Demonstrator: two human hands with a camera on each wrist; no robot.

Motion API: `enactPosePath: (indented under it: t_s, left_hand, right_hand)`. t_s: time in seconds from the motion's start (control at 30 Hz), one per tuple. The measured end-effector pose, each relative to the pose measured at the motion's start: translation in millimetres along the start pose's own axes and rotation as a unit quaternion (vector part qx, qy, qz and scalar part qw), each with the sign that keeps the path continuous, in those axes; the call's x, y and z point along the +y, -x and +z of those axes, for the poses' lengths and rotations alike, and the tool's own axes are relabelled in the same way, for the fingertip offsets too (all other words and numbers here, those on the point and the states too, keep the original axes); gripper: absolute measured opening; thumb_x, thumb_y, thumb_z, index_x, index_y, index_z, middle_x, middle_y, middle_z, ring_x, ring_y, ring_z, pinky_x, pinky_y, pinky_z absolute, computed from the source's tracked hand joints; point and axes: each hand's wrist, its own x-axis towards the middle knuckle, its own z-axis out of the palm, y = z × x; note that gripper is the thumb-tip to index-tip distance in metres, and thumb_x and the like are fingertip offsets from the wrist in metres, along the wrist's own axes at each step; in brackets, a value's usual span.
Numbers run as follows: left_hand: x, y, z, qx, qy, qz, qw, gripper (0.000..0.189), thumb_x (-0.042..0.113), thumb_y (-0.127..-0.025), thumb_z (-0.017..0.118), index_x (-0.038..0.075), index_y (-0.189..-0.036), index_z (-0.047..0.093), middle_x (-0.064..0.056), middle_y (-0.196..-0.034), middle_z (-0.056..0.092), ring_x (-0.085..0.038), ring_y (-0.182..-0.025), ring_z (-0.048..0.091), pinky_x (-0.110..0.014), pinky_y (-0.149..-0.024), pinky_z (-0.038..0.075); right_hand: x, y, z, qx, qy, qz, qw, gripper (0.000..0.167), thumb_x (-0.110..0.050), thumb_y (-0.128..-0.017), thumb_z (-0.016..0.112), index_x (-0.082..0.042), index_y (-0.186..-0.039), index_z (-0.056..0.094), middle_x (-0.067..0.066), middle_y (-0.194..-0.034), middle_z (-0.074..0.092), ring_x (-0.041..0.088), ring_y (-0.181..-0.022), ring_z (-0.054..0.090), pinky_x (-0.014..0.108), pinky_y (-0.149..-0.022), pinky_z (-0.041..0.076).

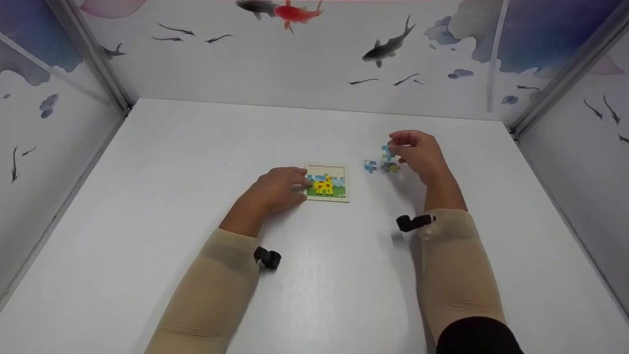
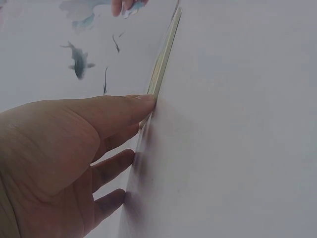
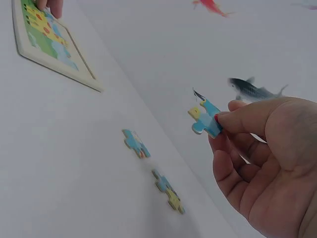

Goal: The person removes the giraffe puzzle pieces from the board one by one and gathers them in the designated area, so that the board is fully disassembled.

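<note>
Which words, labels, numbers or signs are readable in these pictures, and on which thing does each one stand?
None can be read.
Puzzle board: only a giraffe picture; a tiny mark at its lower right corner is too small to read.
Puzzle piece pinched by the right hand: colours only.
Walls: painted fish, no writing.

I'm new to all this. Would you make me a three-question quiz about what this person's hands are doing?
1. True or false: the right hand pinches a puzzle piece above the table.
2. How many loose pieces lie on the table?
3. What does the left hand touch: A) the puzzle board, B) a loose piece, C) the wall?

Key: 1. True. 2. Two: one and another. 3. A, at the board's edge.
</note>
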Motion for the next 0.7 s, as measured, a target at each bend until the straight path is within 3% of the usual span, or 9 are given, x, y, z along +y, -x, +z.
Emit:
enactPosePath:
  t_s: [0.4,0.7]
  left_hand:
    - [-1.9,0.0,3.6,0.007,-0.007,0.005,0.9999,0.043,0.031,-0.105,0.062,0.028,-0.148,0.066,0.01,-0.171,0.043,-0.022,-0.164,0.032,-0.051,-0.135,0.028]
    - [-2.2,0.8,2.3,0.01,-0.003,0.012,0.9999,0.042,0.031,-0.105,0.063,0.026,-0.147,0.067,0.008,-0.171,0.044,-0.023,-0.164,0.033,-0.049,-0.135,0.028]
  right_hand:
    - [38.4,-0.8,-40.4,0.015,0.02,0.046,0.9986,0.039,-0.025,-0.108,0.066,-0.017,-0.146,0.063,0.006,-0.14,0.068,0.02,-0.121,0.064,0.031,-0.104,0.057]
    - [51.1,-3.3,-42.7,0.013,0.05,0.076,0.9958,0.038,-0.025,-0.108,0.065,-0.017,-0.145,0.064,0.007,-0.138,0.069,0.022,-0.115,0.064,0.029,-0.095,0.058]
